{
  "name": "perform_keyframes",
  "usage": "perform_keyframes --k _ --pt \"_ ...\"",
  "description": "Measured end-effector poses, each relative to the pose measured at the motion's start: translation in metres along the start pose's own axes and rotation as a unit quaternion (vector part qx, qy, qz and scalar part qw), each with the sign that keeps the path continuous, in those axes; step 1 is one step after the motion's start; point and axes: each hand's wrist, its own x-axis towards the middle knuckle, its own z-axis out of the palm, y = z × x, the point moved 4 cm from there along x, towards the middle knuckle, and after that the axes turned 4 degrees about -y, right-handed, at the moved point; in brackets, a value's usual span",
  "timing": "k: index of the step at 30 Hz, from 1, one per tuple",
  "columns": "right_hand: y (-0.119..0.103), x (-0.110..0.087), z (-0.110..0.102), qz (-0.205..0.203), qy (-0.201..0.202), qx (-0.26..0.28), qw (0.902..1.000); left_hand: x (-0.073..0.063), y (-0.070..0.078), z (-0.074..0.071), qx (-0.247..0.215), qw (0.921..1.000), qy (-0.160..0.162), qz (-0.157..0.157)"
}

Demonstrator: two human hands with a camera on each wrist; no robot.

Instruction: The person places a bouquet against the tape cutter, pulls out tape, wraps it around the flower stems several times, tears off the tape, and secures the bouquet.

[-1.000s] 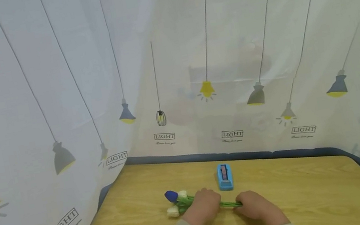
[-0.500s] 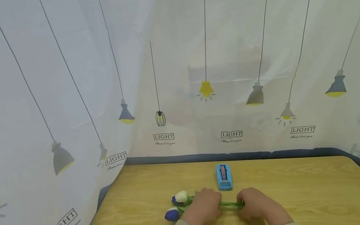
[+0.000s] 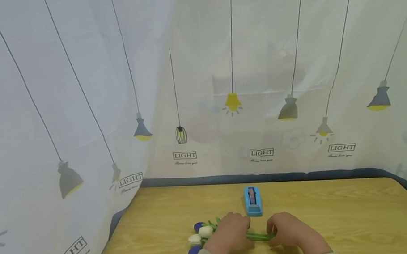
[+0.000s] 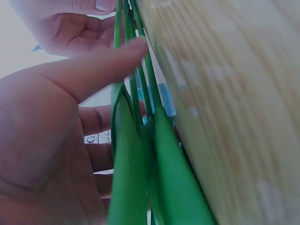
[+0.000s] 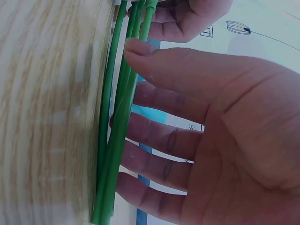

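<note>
A bunch of blue and white tulips (image 3: 205, 232) lies low over the table, heads to the left and green stems (image 3: 259, 237) to the right. My left hand (image 3: 231, 233) holds the bunch where leaves meet stems. In the left wrist view its thumb crosses over the stems, with the fingers behind them. Nearer the cut ends, my right hand (image 3: 290, 230) holds the stems (image 5: 117, 126) between thumb and fingers, as the right wrist view shows. Part of the leaves and stems is hidden under the left hand in the head view.
Beyond the hands stands a light blue tape dispenser (image 3: 253, 201) with a roll in it. The wood-grain table (image 3: 349, 210) is bounded at the back and sides by a white curtain (image 3: 195, 78) printed with hanging lamps.
The bunch has turned between my hands: a blue head that was at the back is now at the front, and white heads sit in the middle. Both hands stay nearly in place.
</note>
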Motion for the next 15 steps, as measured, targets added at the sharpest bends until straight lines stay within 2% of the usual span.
perform_keyframes --k 7,10,12,15 --pt "0.003 0.001 0.000 -0.003 0.006 0.008 0.9999 -0.002 -0.003 -0.007 -0.079 0.9966 -0.002 -0.024" --pt "0.004 0.001 0.000 -0.014 0.002 0.010 0.9998 -0.001 -0.004 -0.016 -0.086 0.9957 0.020 -0.027" --pt "0.005 0.001 0.000 -0.018 -0.001 0.015 0.9997 0.002 -0.005 -0.026 -0.094 0.9940 0.048 -0.030" --pt "0.005 0.001 -0.003 -0.021 0.014 0.015 0.9996 0.008 -0.010 -0.039 -0.133 0.9858 0.087 -0.053"
